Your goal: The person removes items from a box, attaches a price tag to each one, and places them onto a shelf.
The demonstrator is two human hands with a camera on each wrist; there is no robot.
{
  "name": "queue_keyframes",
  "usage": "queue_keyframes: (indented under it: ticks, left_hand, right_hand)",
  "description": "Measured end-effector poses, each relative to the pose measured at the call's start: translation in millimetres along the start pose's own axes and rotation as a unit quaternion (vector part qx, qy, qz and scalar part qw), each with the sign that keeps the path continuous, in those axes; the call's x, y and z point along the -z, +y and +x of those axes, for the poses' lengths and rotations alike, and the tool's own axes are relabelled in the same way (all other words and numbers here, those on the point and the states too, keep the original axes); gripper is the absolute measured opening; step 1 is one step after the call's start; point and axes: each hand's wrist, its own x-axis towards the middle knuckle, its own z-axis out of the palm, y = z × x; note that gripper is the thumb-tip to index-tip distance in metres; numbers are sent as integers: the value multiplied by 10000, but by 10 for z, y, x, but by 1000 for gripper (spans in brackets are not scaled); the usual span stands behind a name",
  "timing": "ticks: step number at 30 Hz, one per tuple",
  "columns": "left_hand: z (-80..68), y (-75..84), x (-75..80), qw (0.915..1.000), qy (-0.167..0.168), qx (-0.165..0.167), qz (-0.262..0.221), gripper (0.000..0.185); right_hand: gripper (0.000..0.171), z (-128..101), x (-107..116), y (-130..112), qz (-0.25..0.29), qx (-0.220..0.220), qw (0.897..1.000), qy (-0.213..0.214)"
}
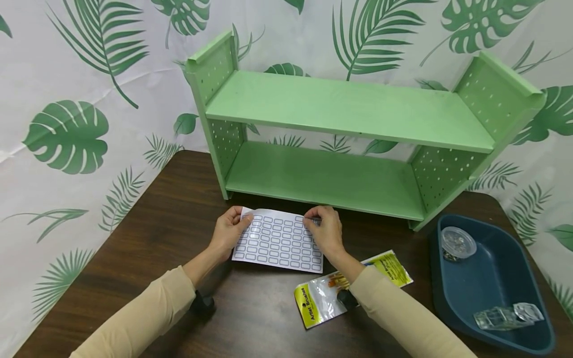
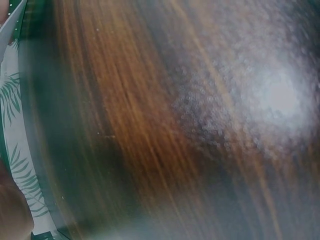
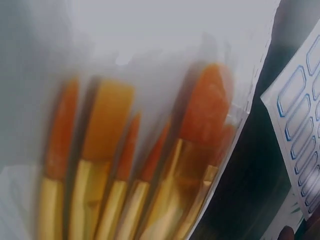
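A white sheet of blue-bordered label stickers (image 1: 278, 241) lies on the dark wooden table (image 1: 134, 248) in front of a green shelf (image 1: 349, 134). My left hand (image 1: 229, 229) pinches the sheet's upper left corner. My right hand (image 1: 323, 229) pinches at a sticker near the sheet's upper right corner. In the right wrist view the sheet (image 3: 300, 125) shows at the right edge, beside a clear packet of orange-tipped brushes (image 3: 135, 170). The left wrist view shows only blurred tabletop (image 2: 165, 125).
The brush packet with yellow ends (image 1: 331, 291) lies under my right forearm. A dark blue tray (image 1: 492, 278) at the right holds a round clear container (image 1: 457, 242) and a clear plastic box (image 1: 506, 316). A leaf-print curtain (image 1: 67, 124) hangs behind the table.
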Motion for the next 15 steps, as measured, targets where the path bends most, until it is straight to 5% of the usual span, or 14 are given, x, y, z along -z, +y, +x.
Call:
queue_keyframes:
  ticks: [15]
  left_hand:
    - [-12, 8, -6, 10000, -26, -13, -3, 13]
  right_hand:
    - [6, -14, -6, 4, -471, 241, 9986, -16]
